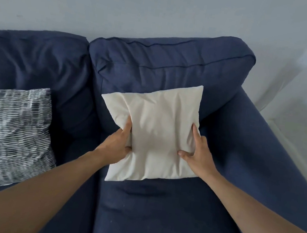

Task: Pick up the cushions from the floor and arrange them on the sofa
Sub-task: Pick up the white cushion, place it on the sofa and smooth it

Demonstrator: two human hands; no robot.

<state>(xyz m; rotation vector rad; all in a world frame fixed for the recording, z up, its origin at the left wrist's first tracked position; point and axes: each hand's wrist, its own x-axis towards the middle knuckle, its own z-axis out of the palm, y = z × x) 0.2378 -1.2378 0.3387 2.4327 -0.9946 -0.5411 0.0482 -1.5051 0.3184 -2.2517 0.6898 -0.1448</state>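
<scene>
A plain cream cushion (157,128) is held over the right seat of the dark blue sofa (157,212), its top edge near the right back cushion. My left hand (115,146) grips its left side, thumb on the front. On its right side my right hand (198,152) does the same, thumb pressed into the fabric. Whether the cushion's lower edge rests on the seat I cannot tell. A black-and-white patterned cushion (11,134) leans on the left seat against the backrest.
The sofa's right armrest (271,149) runs along the right of the seat. A pale wall (142,9) stands behind the sofa, and a white floor strip (305,118) shows past the armrest.
</scene>
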